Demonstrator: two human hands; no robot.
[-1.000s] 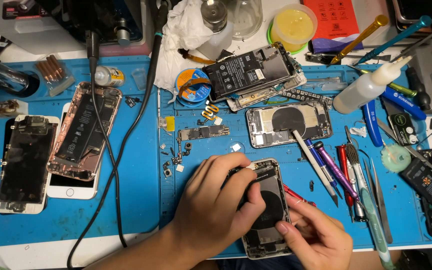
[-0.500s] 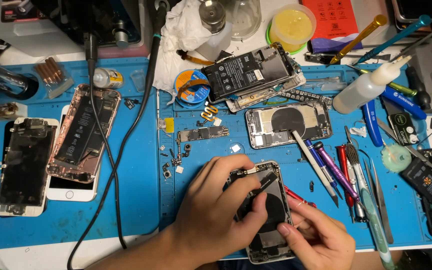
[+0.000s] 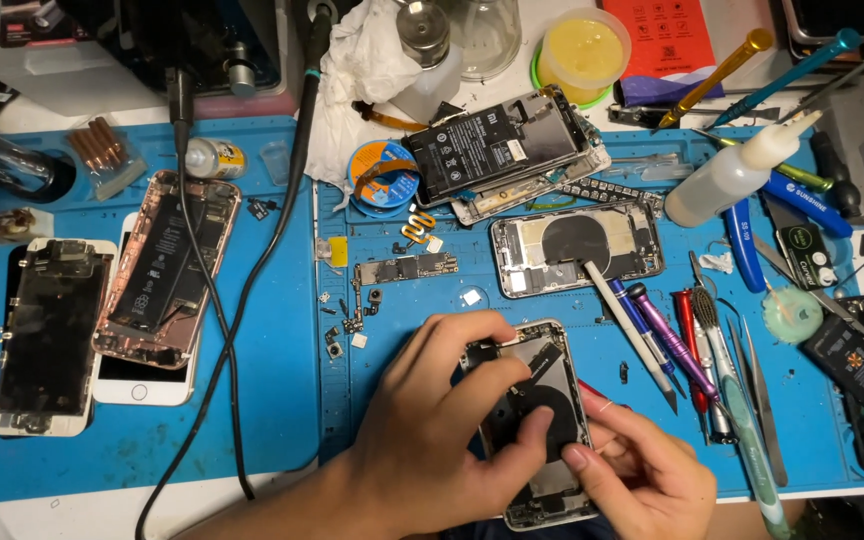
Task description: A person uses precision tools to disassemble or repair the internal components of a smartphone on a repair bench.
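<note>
Silver-framed and gutted, the opened phone (image 3: 537, 420) lies low on the blue mat (image 3: 252, 400), at about five o'clock from the mat's centre, and both hands are on it. Compared with a second ago I see my left hand (image 3: 432, 440) has slid further over the housing: the thumb and fingers now pinch across its upper half, fingertips pressing down on the dark inner part near the top edge, where before more of that area lay bare. My right hand (image 3: 642, 475) sits at four o'clock from the phone, fingers curled and pressed together against its right rim; whether it pinches a small tool I cannot tell, since the fingers hide it. I judge the work is still inside the housing, with the left hand now steadying rather than lifting.

At twelve o'clock from the phone lies a second open housing (image 3: 577, 250) with a round black coil, and above it a stacked phone with a black battery (image 3: 507, 150). A loose logic board (image 3: 407, 268) and small scattered screws (image 3: 347, 325) sit at eleven o'clock, close enough to be swept by my left wrist. At three o'clock a row of screwdrivers (image 3: 662, 340) and tweezers (image 3: 762, 400) crowds the right hand's elbow room. Two more stripped phones (image 3: 157, 275) lie far off at nine o'clock under a black cable (image 3: 242, 300).
</note>
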